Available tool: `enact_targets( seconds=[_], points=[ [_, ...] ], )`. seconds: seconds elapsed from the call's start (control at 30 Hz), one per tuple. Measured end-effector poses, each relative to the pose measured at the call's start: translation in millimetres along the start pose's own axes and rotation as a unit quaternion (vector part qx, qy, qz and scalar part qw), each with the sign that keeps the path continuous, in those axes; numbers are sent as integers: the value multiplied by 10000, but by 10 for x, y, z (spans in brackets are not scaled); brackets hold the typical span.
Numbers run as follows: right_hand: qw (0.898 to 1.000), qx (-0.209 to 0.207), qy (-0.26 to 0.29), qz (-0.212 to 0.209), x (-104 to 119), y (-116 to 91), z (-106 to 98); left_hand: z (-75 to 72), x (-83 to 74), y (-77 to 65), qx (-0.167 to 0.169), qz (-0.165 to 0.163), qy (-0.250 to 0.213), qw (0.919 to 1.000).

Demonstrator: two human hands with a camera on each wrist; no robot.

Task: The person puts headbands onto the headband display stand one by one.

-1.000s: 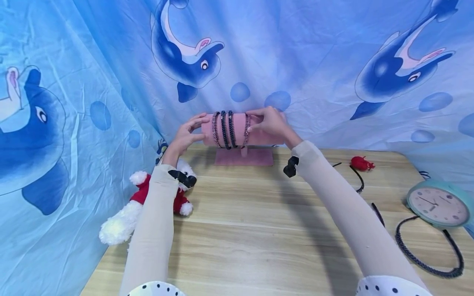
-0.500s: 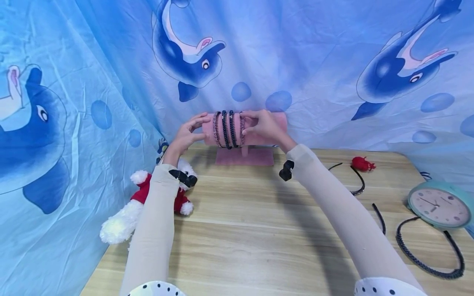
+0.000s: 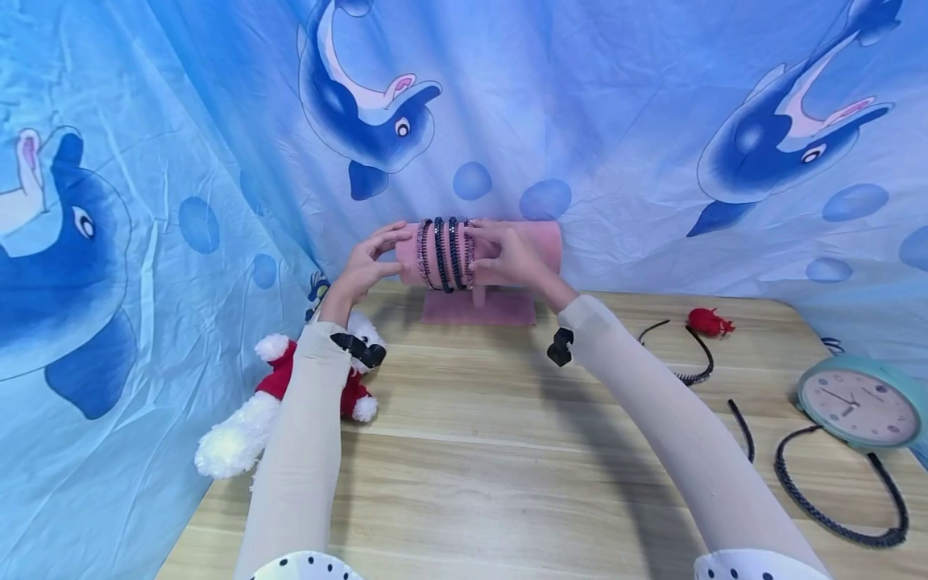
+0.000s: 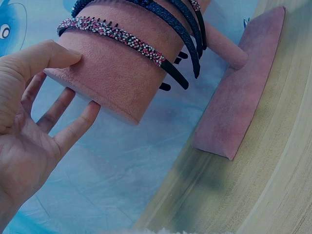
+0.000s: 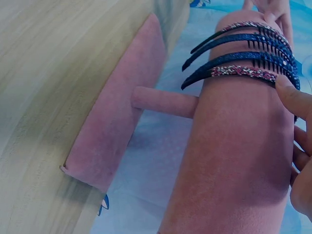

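A pink plush headband stand (image 3: 545, 244) with a horizontal roll stands at the back of the table on a flat base (image 3: 449, 309). My left hand (image 3: 365, 264) grips the roll's left end, thumb on its front surface and fingers at the far edge. Two dark blue headbands (image 5: 219, 61) sit side by side on the roll. A pink-and-silver glitter headband (image 4: 112, 35) lies to their left. My right hand (image 3: 511, 256) holds another glitter headband (image 5: 239, 71) close to the right of the blue ones. Its thumb meets the headband's edge; the fingers are partly hidden behind the roll.
A white plush toy (image 3: 235, 439) in red lies under the left forearm. At right are a mint-green clock (image 3: 859, 403), a braided dark headband (image 3: 834, 524), more dark headbands (image 3: 699, 375) partly behind the right sleeve, and a small red item (image 3: 710, 322). A blue dolphin curtain (image 3: 580, 80) hangs behind.
The right hand has slid the right glitter headband leftward along the roll, up near the blue ones, with most of that slide in the first half second. The left hand has stayed put.
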State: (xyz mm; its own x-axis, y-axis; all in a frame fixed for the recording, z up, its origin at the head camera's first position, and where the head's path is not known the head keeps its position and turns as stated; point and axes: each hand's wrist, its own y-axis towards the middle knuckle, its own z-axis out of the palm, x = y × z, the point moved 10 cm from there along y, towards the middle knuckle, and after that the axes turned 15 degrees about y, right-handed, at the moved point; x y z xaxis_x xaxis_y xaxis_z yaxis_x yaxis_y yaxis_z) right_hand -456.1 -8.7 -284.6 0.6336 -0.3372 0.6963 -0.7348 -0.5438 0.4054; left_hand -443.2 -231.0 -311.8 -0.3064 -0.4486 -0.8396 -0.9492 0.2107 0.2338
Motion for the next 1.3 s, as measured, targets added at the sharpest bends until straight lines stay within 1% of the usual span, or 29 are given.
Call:
enact_targets(
  seconds=[0.17, 0.4, 0.63, 0.67, 0.77, 0.87, 0.93, 1.03, 1.17, 1.3],
  points=[
    [9983, -27, -494, -312, 39, -38, 32, 22, -2, 10, 23, 36, -68, 10000],
    [9931, 86, -1127, -311, 27, -88, 74, 52, 21, 47, 51, -43, -68, 10000],
    [9911, 196, -1284, -279, 18, -134, 67, 78, 40, 72, 70, -87, -98, 9999],
    [9908, 229, -1306, -274, 9, -143, 65, 82, 75, 90, 47, -68, -78, 9999],
    [9907, 263, -1300, -287, 5, -198, 35, 97, 79, 85, 65, -42, -74, 9999],
    [9926, 241, -1144, -322, -1, -288, -35, 96, 86, 72, 75, -29, -101, 9999],
    [9943, 224, -974, -377, 5, -366, -104, 88, 52, 49, 93, -50, -101, 9999],
    [9960, 288, -776, -326, 0, -509, -231, 70, 43, 40, 82, -25, -45, 10000],
    [9973, 382, -621, 23, -25, -749, -448, 37, 33, 31, 29, 19, 10, 10000],
    [9970, 480, -567, 217, -99, -997, -657, 6, 40, 23, 3, 28, 7, 10000]
  ],
)
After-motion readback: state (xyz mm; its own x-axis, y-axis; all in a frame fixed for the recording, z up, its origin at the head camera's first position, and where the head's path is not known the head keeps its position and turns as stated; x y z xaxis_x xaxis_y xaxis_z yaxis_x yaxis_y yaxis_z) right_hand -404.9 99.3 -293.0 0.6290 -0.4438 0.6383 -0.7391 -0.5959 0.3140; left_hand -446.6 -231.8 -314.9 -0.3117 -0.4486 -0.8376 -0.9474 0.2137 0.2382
